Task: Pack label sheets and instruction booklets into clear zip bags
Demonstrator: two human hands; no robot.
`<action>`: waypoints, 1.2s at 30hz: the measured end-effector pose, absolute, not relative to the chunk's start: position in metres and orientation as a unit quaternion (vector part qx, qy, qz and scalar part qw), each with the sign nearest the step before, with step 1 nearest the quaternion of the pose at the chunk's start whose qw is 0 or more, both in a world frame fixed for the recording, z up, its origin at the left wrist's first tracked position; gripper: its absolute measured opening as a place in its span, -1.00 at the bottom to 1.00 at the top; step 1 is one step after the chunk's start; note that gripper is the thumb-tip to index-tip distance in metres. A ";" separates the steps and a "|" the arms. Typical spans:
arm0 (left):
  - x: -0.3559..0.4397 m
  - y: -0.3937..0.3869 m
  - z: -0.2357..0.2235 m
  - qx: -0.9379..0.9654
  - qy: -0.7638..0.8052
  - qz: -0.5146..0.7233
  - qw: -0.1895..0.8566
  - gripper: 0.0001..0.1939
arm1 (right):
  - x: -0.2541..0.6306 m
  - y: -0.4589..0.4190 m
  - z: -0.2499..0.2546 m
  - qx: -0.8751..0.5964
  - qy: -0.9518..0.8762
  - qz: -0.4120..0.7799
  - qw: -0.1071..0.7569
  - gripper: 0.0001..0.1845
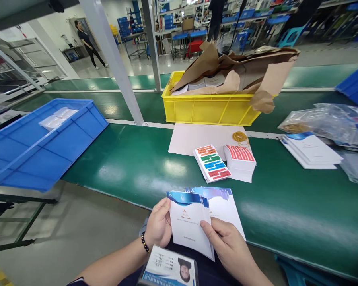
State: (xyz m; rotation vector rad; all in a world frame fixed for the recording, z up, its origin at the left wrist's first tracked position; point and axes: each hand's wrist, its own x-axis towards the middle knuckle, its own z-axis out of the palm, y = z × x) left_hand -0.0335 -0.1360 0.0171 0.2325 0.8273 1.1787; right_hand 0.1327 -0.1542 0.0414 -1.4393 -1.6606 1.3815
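Note:
Both hands hold a small fanned set of white instruction booklets with blue wavy tops, just off the table's near edge. My left hand is closed on their left edge, thumb near the upper corner. My right hand pinches the right edge, thumb on the front cover. Behind them, more booklets of the same look lie on the green table. Farther back stand a stack of sheets with orange, green, blue and red label blocks and a taller stack of red-and-white printed cards.
A blue crate sits tilted at left with white packets inside. Behind the stacks stands a yellow crate with brown paper. Rubber bands lie on a white sheet. Booklets and plastic bags are at right.

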 end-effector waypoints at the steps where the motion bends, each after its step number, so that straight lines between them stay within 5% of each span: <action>1: -0.033 -0.137 0.017 0.106 0.376 0.537 0.747 -0.85 | 0.132 -0.155 0.041 -0.538 -0.616 0.507 0.271 -0.59; 11: -0.048 -0.140 0.024 0.245 0.405 0.471 0.745 -0.65 | 0.159 -0.162 0.046 -0.586 -0.599 0.457 0.298 -0.69; 18: -0.075 -0.153 -0.010 0.384 0.492 0.236 0.745 -0.43 | 0.195 -0.155 -0.009 -0.703 -0.665 0.153 0.200 -0.33; 26: -0.041 -0.158 -0.007 0.125 0.287 0.238 0.919 -0.27 | 0.182 -0.153 -0.020 -0.676 -0.673 0.216 0.208 -0.35; 30: -0.027 -0.168 -0.006 0.096 0.209 0.303 0.925 -0.35 | 0.159 -0.162 -0.019 -0.627 -0.667 0.303 0.264 -0.34; 36: -0.034 -0.184 -0.001 0.167 0.313 0.340 0.871 -0.52 | 0.132 -0.181 -0.006 -0.531 -0.678 0.384 0.334 -0.31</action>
